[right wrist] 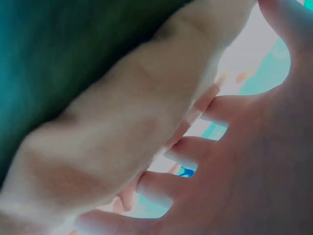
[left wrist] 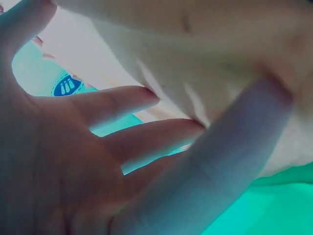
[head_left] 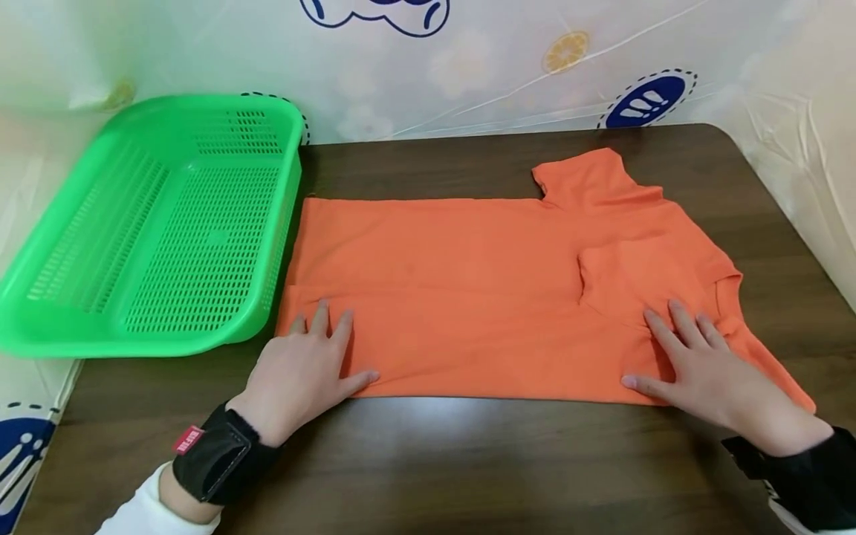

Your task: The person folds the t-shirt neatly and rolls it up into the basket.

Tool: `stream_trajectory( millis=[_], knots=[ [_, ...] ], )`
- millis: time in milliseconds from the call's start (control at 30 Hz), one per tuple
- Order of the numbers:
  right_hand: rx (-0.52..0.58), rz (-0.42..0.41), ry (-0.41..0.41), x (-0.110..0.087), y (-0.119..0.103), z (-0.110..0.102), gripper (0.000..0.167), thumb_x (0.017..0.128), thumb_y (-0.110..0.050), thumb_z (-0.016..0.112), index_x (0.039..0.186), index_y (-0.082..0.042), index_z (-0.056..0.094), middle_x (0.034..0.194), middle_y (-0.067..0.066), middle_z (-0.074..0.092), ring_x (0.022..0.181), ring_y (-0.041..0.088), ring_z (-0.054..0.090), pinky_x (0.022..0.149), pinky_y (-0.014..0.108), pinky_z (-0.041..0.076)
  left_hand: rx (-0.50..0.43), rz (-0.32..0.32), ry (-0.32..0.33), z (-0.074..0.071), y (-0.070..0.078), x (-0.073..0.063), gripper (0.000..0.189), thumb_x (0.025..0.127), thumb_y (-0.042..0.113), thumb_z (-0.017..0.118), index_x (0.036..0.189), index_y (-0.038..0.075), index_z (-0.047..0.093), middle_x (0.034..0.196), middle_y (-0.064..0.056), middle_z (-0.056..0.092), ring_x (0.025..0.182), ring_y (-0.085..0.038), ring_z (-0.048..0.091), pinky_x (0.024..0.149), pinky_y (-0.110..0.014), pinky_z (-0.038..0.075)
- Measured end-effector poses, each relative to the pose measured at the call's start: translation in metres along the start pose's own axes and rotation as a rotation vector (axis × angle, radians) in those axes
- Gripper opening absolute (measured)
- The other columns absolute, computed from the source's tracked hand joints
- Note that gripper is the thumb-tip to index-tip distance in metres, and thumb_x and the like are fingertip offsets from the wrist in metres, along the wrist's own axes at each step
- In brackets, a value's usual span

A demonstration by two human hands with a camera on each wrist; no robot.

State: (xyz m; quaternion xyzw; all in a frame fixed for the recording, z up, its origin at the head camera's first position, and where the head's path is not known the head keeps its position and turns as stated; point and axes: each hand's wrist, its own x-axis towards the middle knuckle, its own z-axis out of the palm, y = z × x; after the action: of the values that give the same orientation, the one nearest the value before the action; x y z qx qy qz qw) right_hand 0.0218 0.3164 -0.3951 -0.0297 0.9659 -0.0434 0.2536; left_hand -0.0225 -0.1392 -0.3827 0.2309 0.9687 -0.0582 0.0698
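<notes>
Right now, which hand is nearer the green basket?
The left hand: its fingers touch the straight hem end of the orange shirt, beside the green basket. The right hand rests at the sleeved end, farther away.

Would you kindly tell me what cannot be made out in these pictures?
Head view: underside of the orange shirt, hidden by its upper layers.
Head view: shirt surface beneath the left hand and right hand, hidden by them.
Head view: lettering on the red tag, too small.
Head view: rest of the right wristband, cut off by the right edge.
Left wrist view: the shirt's weave, blurred.
</notes>
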Motion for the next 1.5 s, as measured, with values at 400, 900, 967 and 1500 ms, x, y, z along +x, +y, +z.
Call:
stream_trajectory(
  millis=[400,900,967,1500],
  knots=[
    [0.005,0.014,0.032,-0.008,-0.003,-0.001,0.107,0.071,-0.078,0.036,0.143,-0.006,0.006,0.144,0.026,-0.008,0.123,0.056,0.0,0.087,0.069,0.014,-0.053,0.016,-0.072,-0.055,0.053,0.085,0.046,0.085,0.05,0.049,0.11,0.012,0.054,0.092,-0.006,0.053,0.077,-0.024,0.052,0.061,-0.04,0.045],
    [0.011,-0.015,0.058,-0.002,-0.004,-0.004,0.103,0.071,-0.077,0.039,0.144,-0.01,0.009,0.145,0.023,-0.003,0.125,0.052,0.005,0.09,0.066,0.016,-0.259,-0.04,-0.133,-0.042,0.08,0.172,0.069,0.079,0.064,0.045,0.135,0.024,0.038,0.133,-0.007,0.04,0.106,-0.03,0.046,0.084,-0.047,0.037],
    [0.004,-0.003,0.04,-0.003,0.0,-0.009,0.102,0.07,-0.077,0.038,0.144,-0.012,0.011,0.146,0.02,-0.001,0.125,0.051,0.009,0.089,0.065,0.02,-0.249,-0.038,-0.158,-0.038,0.08,0.175,0.072,0.077,0.066,0.046,0.135,0.023,0.039,0.136,-0.009,0.036,0.111,-0.032,0.042,0.085,-0.048,0.036],
    [0.077,-0.106,0.258,0.122,-0.026,-0.111,0.06,0.092,-0.045,0.041,0.133,-0.002,0.038,0.133,0.027,0.033,0.122,0.044,0.026,0.095,0.058,0.021,-0.104,-0.055,-0.155,-0.028,0.084,0.169,0.084,0.068,0.072,0.052,0.138,0.029,0.031,0.138,-0.012,0.028,0.106,-0.034,0.037,0.051,-0.041,0.04]
  ],
)
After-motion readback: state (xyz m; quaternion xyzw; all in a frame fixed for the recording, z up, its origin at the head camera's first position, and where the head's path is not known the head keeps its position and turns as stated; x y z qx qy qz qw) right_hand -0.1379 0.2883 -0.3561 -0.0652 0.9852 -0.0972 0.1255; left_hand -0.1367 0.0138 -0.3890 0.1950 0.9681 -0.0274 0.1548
